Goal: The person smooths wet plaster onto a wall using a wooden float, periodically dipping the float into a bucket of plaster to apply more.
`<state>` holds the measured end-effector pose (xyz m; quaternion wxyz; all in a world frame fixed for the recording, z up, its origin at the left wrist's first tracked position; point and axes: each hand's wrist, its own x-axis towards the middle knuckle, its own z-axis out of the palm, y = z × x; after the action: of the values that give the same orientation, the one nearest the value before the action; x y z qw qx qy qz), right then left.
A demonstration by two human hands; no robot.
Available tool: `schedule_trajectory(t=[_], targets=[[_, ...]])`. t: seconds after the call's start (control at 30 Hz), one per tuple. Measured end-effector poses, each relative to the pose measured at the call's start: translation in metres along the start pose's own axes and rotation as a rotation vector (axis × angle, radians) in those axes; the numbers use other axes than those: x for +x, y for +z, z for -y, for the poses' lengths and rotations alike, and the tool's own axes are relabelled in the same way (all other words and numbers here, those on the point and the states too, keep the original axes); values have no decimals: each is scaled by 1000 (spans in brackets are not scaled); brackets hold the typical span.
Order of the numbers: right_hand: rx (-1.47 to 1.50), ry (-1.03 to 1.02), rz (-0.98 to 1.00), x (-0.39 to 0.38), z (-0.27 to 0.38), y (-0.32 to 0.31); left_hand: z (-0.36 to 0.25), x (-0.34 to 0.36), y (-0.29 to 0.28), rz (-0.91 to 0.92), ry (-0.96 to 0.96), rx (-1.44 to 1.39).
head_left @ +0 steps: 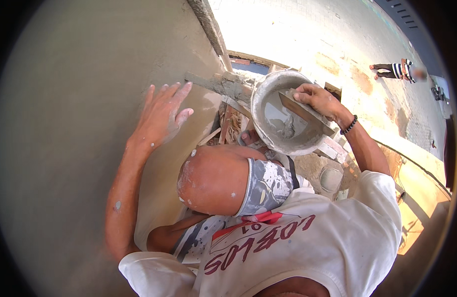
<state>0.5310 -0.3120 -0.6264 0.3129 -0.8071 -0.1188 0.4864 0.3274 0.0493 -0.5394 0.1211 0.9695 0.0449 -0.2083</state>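
My right hand (pixel 318 100) grips a flat, rectangular plastering float (pixel 300 110), tilted over the mouth of a round bucket (pixel 260 111). Grey wet cement (pixel 283 119) lies inside the bucket, with a thicker lump below the float. The fingers hide how the float's handle is shaped. My left hand (pixel 161 116) holds nothing; its fingers are spread and smeared with grey. It is in front of a smooth grey plastered wall (pixel 75 128), and I cannot tell whether it touches the surface.
A cement-crusted ledge (pixel 233 84) runs beside the bucket. Wood scraps (pixel 231 123) and rubble lie below it. Near my right side sits a small pale container (pixel 331 179). On the bright paving (pixel 307 29) beyond, another person (pixel 394 71) in a striped top is some distance off.
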Motion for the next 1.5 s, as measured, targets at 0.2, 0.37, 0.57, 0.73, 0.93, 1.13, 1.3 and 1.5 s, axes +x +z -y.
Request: schedule_trajectory(t=[0.2,0.37,0.57,0.73,0.93,1.13,1.3,1.5], targets=[[-150,74,120,24,-49,55,-3,32,62,148,80,-359],[-128,158,123,46,-63,74,2,21,78,132,65,-342],[-151,156,212,48,-68,82,22,-1,66,115,-47,-316],[-108,210,321,52,-68,59,18,-10,41,145,-115,-278],[407,270,563,39,-82,25,31,-31,15,-32,-36,-266],[1201,-97,475,55,-12,36,11,-67,-112,-378,0,-225],[1389,-433,667,68,157,51,-7,-130,-205,-1016,-3,345],[1043,-1240,409,40,359,0,-3,-211,-261,-1421,-436,964]])
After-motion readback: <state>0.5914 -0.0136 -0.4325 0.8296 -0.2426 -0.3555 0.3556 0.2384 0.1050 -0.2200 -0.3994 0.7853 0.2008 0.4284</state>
